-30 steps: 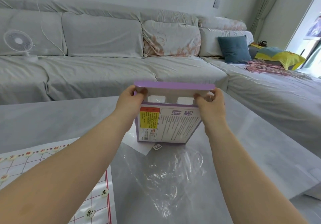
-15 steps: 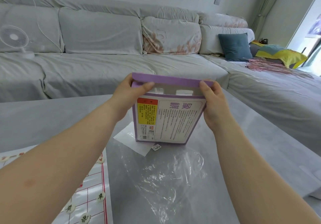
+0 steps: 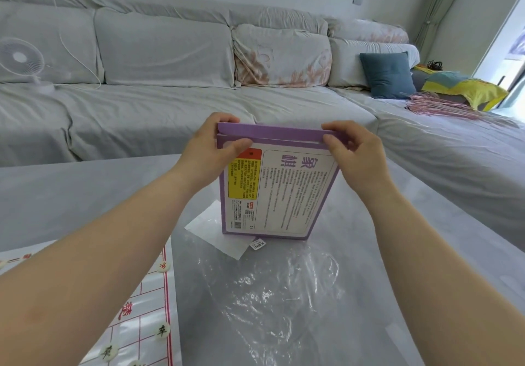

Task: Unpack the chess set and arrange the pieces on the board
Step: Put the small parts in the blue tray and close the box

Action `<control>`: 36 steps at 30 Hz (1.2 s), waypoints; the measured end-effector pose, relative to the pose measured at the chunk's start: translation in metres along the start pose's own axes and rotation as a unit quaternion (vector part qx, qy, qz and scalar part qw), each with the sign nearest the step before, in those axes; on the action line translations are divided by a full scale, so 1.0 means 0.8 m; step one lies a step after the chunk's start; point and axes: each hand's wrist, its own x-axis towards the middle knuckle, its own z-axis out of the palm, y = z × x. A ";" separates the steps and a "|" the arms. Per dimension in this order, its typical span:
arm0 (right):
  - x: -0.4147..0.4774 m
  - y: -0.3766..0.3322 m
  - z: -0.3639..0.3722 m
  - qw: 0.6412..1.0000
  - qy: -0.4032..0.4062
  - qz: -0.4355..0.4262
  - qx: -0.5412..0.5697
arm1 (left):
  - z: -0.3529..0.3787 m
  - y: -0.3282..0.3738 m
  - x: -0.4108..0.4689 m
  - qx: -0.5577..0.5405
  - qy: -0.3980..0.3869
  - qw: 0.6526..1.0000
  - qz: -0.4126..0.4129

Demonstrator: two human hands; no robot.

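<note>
**Gripping the purple chess box (image 3: pixel 279 189) at both top corners, upright on the bench (image 3: pixel 85 195).**

Stands on its lower edge near the middle of the bench, printed back toward the camera and leaning slightly, probably propped that way to bring the top flap within reach of both thumbs. Sits squarely between the hands. Pinched at the upper left corner by the left hand (image 3: pixel 210 149), thumb on the printed face and fingers behind. Pinched at the upper right corner by the right hand (image 3: pixel 358 155), thumb on the flap's edge. Cannot tell whether the flap is being opened or pressed shut. Partly covers a white sheet (image 3: pixel 216 232), with a small tag (image 3: pixel 258 243) just beside the lower edge and crumpled plastic wrap (image 3: pixel 272 294) nearer the camera. Lies well apart from the paper board (image 3: pixel 147 303) at lower left, already dotted with round pieces (image 3: pixel 162 331).
</note>
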 end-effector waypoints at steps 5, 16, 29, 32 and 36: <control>-0.005 -0.003 -0.008 0.992 0.011 -0.064 -0.112 | -0.002 0.002 0.005 -0.004 0.007 1.000 0.012; -0.020 -0.011 -0.008 0.954 -0.004 -0.146 -0.264 | -0.006 0.011 -0.006 0.256 0.004 0.955 0.151; -0.070 -0.027 -0.004 0.960 0.088 0.261 0.051 | -0.021 0.024 -0.053 0.096 -0.082 0.992 -0.018; -0.106 -0.034 -0.014 0.883 0.042 0.410 0.225 | -0.019 0.031 -0.098 0.092 -0.057 0.994 0.014; -0.163 -0.041 -0.012 0.814 0.139 0.450 0.339 | 0.002 0.023 -0.178 0.164 -0.037 0.984 0.065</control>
